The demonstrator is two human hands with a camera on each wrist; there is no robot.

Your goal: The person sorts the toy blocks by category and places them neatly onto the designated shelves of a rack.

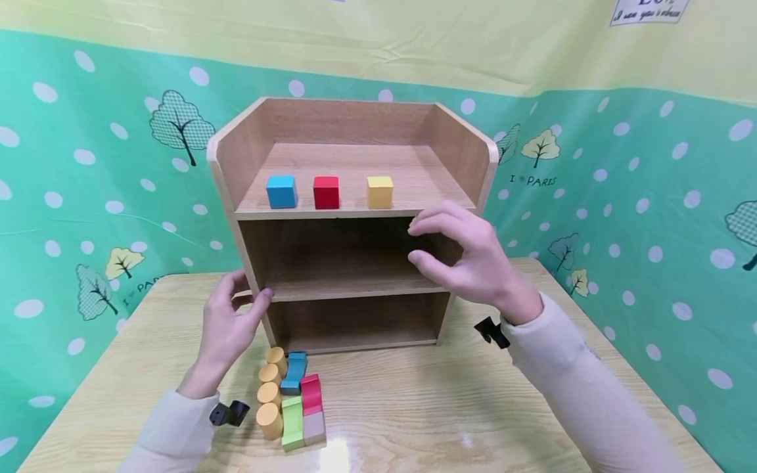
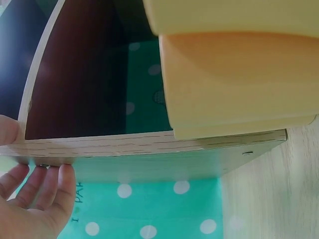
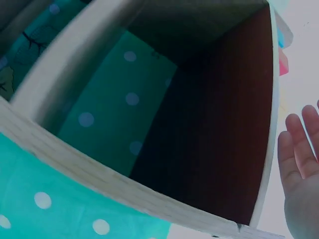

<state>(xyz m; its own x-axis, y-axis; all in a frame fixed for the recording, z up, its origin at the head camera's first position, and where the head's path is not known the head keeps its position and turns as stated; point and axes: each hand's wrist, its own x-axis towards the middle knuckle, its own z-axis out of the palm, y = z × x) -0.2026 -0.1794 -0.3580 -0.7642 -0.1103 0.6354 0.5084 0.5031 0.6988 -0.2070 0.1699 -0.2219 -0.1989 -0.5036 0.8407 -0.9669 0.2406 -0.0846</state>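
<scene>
A wooden shelf unit [image 1: 355, 293] with several levels stands on the table. My left hand [image 1: 229, 325] grips its left side panel, thumb at the middle board's front edge and fingers on the outer face; in the left wrist view the fingers [image 2: 64, 185] press that outer face. My right hand [image 1: 467, 253] hovers before the right side of the middle opening, fingers bent, thumb apart, holding nothing. Near it on the top board's front edge sit a blue cube [image 1: 281, 192], a red cube [image 1: 326, 193] and a yellow cube [image 1: 380, 192].
In front of the unit's left side, several yellow cylinders [image 1: 269, 420] stand in a row. Beside them lie a blue curved block [image 1: 294, 373], a red curved block [image 1: 311, 394], a green curved block [image 1: 292, 422] and a greyish block [image 1: 314, 427]. A polka-dot cloth [image 1: 639, 230] hangs behind.
</scene>
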